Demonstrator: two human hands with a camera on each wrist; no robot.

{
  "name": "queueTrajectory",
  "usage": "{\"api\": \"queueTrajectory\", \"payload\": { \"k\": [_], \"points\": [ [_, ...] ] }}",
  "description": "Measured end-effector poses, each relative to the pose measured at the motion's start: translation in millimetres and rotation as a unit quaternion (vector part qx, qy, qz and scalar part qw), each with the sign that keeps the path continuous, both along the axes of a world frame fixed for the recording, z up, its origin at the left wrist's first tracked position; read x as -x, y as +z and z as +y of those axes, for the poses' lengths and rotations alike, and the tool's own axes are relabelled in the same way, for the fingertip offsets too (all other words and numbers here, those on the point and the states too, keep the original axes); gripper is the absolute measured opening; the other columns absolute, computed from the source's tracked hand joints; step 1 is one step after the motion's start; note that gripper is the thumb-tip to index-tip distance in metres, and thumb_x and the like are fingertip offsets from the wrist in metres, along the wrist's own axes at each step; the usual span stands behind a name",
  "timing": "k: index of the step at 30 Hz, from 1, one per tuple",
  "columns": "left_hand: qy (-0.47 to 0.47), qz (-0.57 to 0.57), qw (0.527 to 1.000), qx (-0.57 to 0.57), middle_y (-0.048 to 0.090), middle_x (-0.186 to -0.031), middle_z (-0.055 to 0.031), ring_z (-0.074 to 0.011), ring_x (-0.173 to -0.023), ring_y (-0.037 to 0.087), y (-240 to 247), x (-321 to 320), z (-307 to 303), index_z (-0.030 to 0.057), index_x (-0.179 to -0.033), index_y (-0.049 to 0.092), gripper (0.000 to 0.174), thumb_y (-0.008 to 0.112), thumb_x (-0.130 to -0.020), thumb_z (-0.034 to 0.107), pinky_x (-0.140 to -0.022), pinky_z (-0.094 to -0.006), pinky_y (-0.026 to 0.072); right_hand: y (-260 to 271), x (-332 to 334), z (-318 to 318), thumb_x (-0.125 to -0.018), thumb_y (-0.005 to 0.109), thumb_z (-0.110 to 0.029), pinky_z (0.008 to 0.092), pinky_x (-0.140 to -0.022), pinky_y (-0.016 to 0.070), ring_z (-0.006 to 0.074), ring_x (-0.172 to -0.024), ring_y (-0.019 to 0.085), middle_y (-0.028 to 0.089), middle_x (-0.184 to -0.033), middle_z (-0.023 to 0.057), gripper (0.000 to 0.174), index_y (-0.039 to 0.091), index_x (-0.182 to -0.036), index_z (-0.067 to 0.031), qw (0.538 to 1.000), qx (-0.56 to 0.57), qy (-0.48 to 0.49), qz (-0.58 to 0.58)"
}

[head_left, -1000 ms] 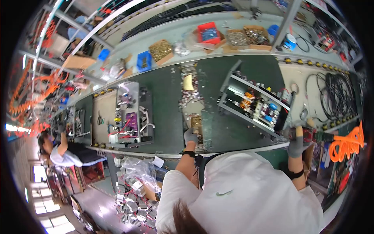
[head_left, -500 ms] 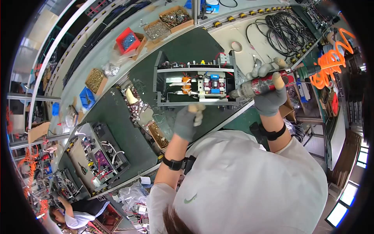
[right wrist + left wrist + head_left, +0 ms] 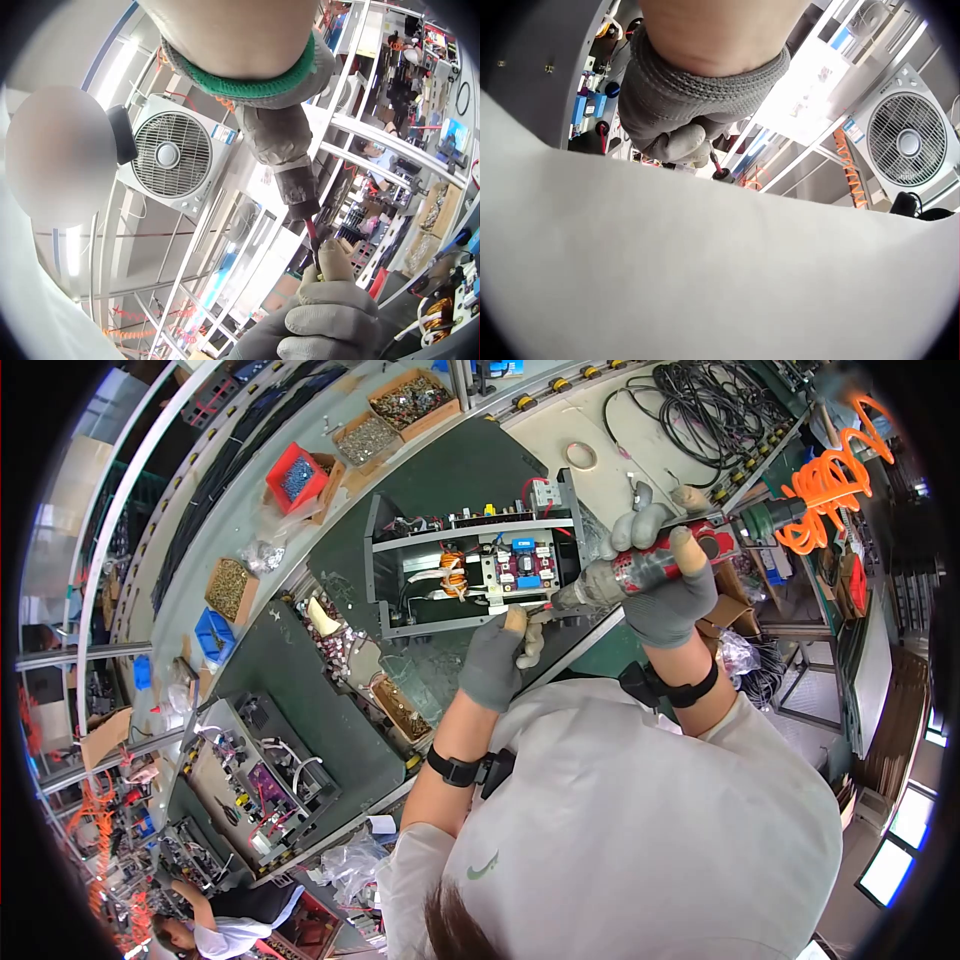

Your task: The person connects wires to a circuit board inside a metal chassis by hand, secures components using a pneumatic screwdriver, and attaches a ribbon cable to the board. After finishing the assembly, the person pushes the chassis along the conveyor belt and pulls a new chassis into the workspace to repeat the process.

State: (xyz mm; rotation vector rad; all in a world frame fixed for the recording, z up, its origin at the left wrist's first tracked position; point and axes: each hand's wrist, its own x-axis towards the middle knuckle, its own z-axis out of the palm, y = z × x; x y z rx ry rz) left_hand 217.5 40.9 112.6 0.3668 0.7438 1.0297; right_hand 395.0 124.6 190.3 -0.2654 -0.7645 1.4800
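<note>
My gloved right hand grips a red and grey power screwdriver, its nose pointing left. An open grey metal chassis with circuit boards and an orange-wound coil lies just left of it. By the chassis's near right edge, my gloved left hand has its fingertips at the driver's tip. In the right wrist view the left thumb and fingers pinch a small brassy screw at the end of the driver bit; most of the screw is hidden.
An orange coiled hose runs from the driver's rear. Boxes of screws line the back shelf, and another screw box sits in the bench gap. A second chassis stands left; coiled black cable lies far right.
The left hand came from the screw box in the bench gap to the driver's tip. The head view swung right, and the driver, held in the right hand, now points at the chassis's near edge.
</note>
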Motion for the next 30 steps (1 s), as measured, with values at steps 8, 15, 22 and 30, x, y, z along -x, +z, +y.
{"api": "queueTrajectory", "payload": {
  "k": [8, 15, 22, 30],
  "points": [
    [0.029, 0.161, 0.986, 0.034, 0.046, -0.065, 0.0003, -0.0058, -0.057, 0.038, 8, -6, 5, -0.0028, -0.095, 0.055, 0.038, 0.052, -0.092, 0.035, -0.047, -0.0184, 0.0294, 9, 5, 0, -0.083, 0.052, -0.023, 0.0377, -0.071, 0.0453, 0.0229, -0.076, 0.053, 0.052, -0.075, 0.0076, 0.022, 0.052, -0.08, -0.002, 0.998, 0.053, -0.039, -0.001],
    [0.039, 0.048, 0.998, -0.017, 0.049, -0.074, -0.0024, -0.0074, -0.058, 0.037, 3, -11, 15, -0.0037, -0.109, 0.049, 0.042, 0.053, -0.092, 0.034, -0.047, -0.0196, 0.0302, 11, -2, 3, -0.082, 0.051, -0.029, 0.0362, -0.074, 0.0428, 0.0245, -0.076, 0.054, 0.054, -0.077, 0.0127, 0.027, 0.051, -0.079, -0.0019, 0.996, 0.092, -0.015, -0.005],
    [-0.055, -0.125, 0.985, 0.107, 0.047, -0.071, -0.0019, -0.01, -0.056, 0.036, 9, -4, 28, 0.0033, -0.118, 0.049, 0.06, 0.043, -0.089, 0.055, -0.045, -0.0197, 0.0266, 10, -6, 5, -0.082, 0.052, -0.03, 0.0361, -0.071, 0.0436, 0.0262, -0.074, 0.055, 0.054, -0.076, 0.0133, 0.029, 0.052, -0.077, -0.0014, 0.993, 0.109, -0.025, 0.043],
    [0.053, 0.737, 0.674, -0.012, 0.063, -0.08, -0.0081, -0.0243, -0.074, 0.061, -23, 24, 84, 0.0078, -0.098, 0.064, 0.049, 0.053, -0.082, 0.053, -0.056, -0.0334, 0.0457, 4, -9, 9, -0.081, 0.052, -0.029, 0.036, -0.069, 0.0442, 0.0266, -0.074, 0.055, 0.054, -0.075, 0.0136, 0.029, 0.052, -0.077, -0.0009, 0.991, 0.117, -0.054, 0.041]
  ]
}}
